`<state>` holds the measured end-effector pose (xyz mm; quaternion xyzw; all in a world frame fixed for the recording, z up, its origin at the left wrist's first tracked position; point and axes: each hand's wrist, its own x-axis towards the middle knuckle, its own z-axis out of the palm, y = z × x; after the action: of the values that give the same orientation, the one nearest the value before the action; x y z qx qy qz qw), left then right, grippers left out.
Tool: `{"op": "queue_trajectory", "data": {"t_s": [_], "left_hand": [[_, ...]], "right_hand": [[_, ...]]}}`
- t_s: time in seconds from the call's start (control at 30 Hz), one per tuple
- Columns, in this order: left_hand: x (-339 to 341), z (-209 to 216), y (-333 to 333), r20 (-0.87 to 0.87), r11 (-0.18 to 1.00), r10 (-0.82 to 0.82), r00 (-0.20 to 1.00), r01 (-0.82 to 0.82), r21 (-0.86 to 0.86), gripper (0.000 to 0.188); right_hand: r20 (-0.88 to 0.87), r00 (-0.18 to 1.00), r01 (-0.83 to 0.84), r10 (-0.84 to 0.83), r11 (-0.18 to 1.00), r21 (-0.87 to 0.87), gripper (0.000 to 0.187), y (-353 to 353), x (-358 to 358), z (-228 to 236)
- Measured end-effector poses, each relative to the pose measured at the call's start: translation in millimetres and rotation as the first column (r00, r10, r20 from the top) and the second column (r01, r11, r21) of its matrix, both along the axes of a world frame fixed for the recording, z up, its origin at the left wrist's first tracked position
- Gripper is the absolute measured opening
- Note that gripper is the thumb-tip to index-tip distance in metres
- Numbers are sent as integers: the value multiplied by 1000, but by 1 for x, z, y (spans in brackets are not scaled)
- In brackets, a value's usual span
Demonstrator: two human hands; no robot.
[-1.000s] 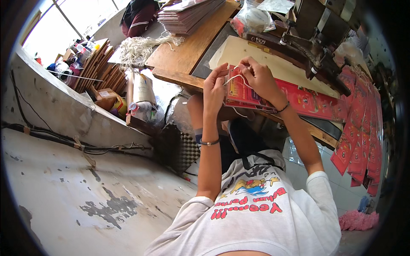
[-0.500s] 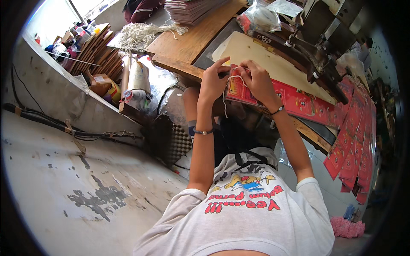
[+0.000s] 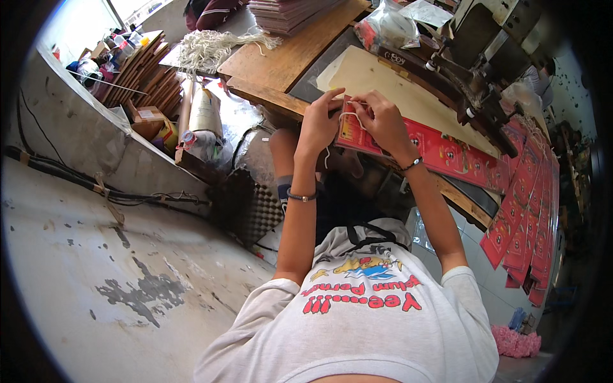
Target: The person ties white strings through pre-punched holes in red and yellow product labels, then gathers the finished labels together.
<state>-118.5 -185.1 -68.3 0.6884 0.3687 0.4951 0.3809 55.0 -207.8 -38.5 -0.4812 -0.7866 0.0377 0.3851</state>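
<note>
Loose cord end [image 3: 327, 156] now nearer left hand [image 3: 318, 126]

White T-shirt [image 3: 383, 338] with colourful cartoon print [image 3: 373, 273], dark wristbands [image 3: 302, 197]

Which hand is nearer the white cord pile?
Left. In the picture, the left hand is right of the white cord pile; the right hand is farther right, at the red cards.

Red card [image 3: 352, 135]: flat, straight-edged, multicolour print on red, printed face showing; sits at the table [image 3: 278, 67] edge, slanted, partly covered.
Card far end: covered; can't tell if it's one piece with the red strip running right.
White cord [image 3: 345, 114]: thin, slack, arched over card's left end.
Cord tail: hangs loose below card's left corner.
Knot: can't tell.
</note>
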Motion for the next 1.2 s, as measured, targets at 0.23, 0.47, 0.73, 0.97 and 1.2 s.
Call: {"op": "queue_trajectory", "data": {"t_s": [0.23, 0.47, 0.73, 0.97, 1.2], "left_hand": [[0, 4, -6, -28, 999, 32, 999, -31, 10, 49], [5, -1, -8, 6, 998, 54, 999, -54, 26, 42], [9, -7, -10, -53, 992, 91, 994, -86, 88, 42], [6, -4, -11, 15, 996, -67, 998, 66, 57, 54], [22, -4, -35, 215, 997, 24, 976, -7, -78, 41]], "right_hand": [[83, 996, -14, 13, 1000, 16, 16, -2, 1, -2], [129, 992, 4, -8, 999, 36, 17, -5, 2, 2], [56, 998, 18, -18, 1000, -2, 20, -32, 10, -3], [-48, 999, -23, 22, 1000, -16, 19, -40, 14, 8], [-72, 997, -29, 26, 999, -44, 19, -54, 12, 18]]}}
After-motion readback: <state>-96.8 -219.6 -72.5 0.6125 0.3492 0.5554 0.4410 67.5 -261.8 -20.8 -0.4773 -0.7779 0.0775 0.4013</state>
